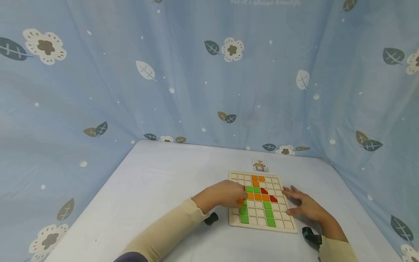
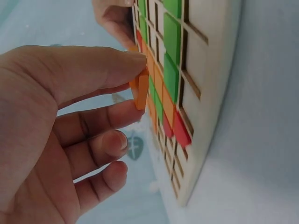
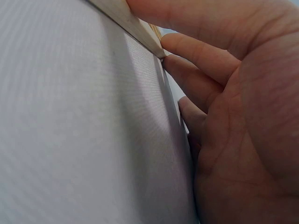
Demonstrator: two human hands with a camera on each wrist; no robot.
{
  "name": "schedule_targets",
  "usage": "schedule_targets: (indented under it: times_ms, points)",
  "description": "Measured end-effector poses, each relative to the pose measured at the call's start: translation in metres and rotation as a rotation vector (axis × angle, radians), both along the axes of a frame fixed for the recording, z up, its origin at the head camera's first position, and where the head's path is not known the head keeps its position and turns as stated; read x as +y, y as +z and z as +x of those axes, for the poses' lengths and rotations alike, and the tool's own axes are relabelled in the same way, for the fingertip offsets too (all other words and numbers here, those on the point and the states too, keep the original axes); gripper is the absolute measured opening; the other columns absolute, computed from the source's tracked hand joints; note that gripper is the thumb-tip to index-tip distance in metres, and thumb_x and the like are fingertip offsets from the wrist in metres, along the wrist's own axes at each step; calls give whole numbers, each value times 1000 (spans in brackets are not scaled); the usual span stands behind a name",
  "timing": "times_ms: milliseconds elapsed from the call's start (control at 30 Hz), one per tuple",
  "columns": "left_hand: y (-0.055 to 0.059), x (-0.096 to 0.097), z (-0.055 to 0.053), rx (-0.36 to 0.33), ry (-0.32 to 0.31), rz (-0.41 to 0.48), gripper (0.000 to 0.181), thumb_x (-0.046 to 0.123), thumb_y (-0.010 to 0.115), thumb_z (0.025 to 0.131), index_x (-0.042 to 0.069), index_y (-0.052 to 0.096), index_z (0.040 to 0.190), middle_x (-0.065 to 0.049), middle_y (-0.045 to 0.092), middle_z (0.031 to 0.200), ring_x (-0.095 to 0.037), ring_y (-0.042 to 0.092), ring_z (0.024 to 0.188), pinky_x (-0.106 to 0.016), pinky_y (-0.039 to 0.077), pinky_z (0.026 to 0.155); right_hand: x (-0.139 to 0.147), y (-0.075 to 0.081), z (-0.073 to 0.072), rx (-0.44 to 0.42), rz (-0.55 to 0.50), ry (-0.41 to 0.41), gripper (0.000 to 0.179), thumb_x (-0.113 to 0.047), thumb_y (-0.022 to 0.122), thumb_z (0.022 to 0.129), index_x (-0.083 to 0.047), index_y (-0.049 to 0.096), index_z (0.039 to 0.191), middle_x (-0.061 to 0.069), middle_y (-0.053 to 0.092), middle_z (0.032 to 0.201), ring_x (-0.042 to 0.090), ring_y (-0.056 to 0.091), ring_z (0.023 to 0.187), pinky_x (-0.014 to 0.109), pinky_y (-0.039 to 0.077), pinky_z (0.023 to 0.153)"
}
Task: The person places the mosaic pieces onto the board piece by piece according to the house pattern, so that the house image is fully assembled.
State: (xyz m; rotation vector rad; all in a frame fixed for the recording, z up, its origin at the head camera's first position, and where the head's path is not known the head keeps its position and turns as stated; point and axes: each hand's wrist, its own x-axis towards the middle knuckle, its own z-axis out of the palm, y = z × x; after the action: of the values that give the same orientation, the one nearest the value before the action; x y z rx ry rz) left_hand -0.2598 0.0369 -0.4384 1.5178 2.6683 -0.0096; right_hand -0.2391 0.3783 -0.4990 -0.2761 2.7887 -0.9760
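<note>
A wooden grid board (image 1: 258, 227) lies on the white table, with green, orange and red tiles set in several of its cells. Over its left part, my left hand (image 1: 230, 194) pinches a loose orange tile (image 2: 142, 91) between thumb and index finger. In the left wrist view that tile stands tilted close to the board's face, and the other fingers curve loosely below it. At the opposite side, my right hand (image 1: 307, 207) touches the board's right edge with extended fingers and thumb. Part of the left side of the tile pattern is hidden behind the left hand.
A small printed card (image 1: 260, 166) with a coloured grid picture lies behind the board. Black devices (image 1: 211, 218) show beneath both wrists. A blue curtain (image 1: 190, 72) with leaves and flowers encloses the table's (image 1: 170, 171) back and sides.
</note>
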Motion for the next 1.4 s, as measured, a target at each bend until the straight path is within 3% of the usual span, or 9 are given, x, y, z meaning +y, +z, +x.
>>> schedule_targets:
  times_ms: [233,667,900,1067,1400]
  points:
    - [-1,14,5,-46,19,10,17,29,73,88,29,72,105,19,61,90,-1,51,79,-20,45,78,-3,2,1,-7,6,-9,91,-36,87,64,-5,50,141,27,21,154,52,9,140,76,12,99]
    - [-4,41,16,-27,-35,-21,16,33,71,90,32,70,105,20,57,88,-1,49,78,-17,43,76,2,-3,-2,0,-1,-6,91,-36,87,64,-5,50,141,26,22,154,51,8,140,76,11,99]
    - [-4,52,22,-68,-37,-19,18,33,71,90,31,71,108,20,60,91,0,50,81,-15,43,79,2,-3,-3,-11,9,-11,92,-38,87,64,-6,49,142,27,20,155,52,8,140,76,11,98]
    - [-4,61,26,-109,-29,-47,13,33,71,90,32,70,102,19,57,87,-2,50,79,-15,42,75,2,-2,-3,-7,11,-9,92,-38,86,65,-6,49,142,27,21,154,52,8,140,76,11,98]
    - [-8,69,31,-98,-33,-67,9,38,71,89,32,68,96,17,54,80,-4,50,74,-17,42,70,4,-4,-4,21,-4,15,89,-37,87,65,-6,51,141,23,27,154,50,8,141,76,10,99]
